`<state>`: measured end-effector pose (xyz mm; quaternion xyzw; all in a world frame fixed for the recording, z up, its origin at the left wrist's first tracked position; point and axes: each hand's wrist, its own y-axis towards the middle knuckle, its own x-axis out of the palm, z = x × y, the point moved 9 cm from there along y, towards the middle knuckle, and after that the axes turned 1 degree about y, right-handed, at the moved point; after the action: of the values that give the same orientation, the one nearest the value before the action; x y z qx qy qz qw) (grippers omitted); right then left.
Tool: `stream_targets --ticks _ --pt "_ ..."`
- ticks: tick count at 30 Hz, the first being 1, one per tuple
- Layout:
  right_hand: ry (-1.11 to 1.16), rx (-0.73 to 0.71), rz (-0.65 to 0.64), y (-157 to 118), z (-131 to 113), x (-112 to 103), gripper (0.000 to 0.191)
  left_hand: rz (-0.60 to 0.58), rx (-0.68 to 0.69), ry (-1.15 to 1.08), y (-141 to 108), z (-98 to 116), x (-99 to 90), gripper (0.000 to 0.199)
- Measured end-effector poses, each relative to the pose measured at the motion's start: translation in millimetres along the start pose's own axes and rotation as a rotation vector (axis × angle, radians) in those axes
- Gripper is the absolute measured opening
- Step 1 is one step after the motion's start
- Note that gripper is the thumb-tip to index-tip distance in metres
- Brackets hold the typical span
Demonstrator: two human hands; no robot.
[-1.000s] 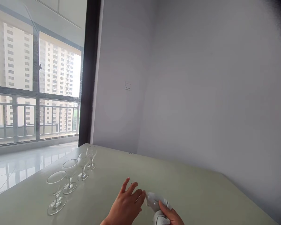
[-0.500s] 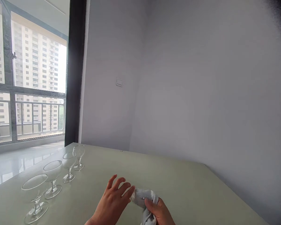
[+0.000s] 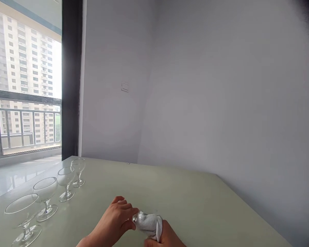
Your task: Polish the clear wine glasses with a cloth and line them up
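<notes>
Now the left hand, splayed open a moment ago, has been closed around the glass, whose far end is wrapped in the white cloth gripped by the right hand.

Bright daylight from the window at left — soft shadows, corners darkened, edges stretched

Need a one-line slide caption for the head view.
Both hands, left hand and right hand, hold a glass wrapped in white cloth over the table; four stemmed glasses stand left.
</notes>
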<state>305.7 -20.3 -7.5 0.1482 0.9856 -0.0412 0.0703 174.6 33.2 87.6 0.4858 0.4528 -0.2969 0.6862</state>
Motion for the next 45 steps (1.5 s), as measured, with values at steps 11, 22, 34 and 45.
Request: stream_targets --ticks 11,22,34,45 --pt "0.363 0.028 -0.213 -0.1 -11.3 28.7 0.059 0.184 0.054 0.319 -7.0 1.4 1.1 0.033" --pt "-0.473 -0.455 -0.296 -14.7 -77.7 3.1 0.01 -0.304 -0.326 -0.731 -9.3 -9.2 49.0 0.053" --pt "-0.3 -0.539 -0.013 3.9 -71.7 -24.9 0.014 -0.179 -0.47 -1.194 -6.8 -22.9 83.7 0.05" --pt "0.122 -0.192 0.606 15.9 -18.5 -90.7 0.039 0.153 -0.689 -1.413 -8.5 -34.2 102.6 0.052"
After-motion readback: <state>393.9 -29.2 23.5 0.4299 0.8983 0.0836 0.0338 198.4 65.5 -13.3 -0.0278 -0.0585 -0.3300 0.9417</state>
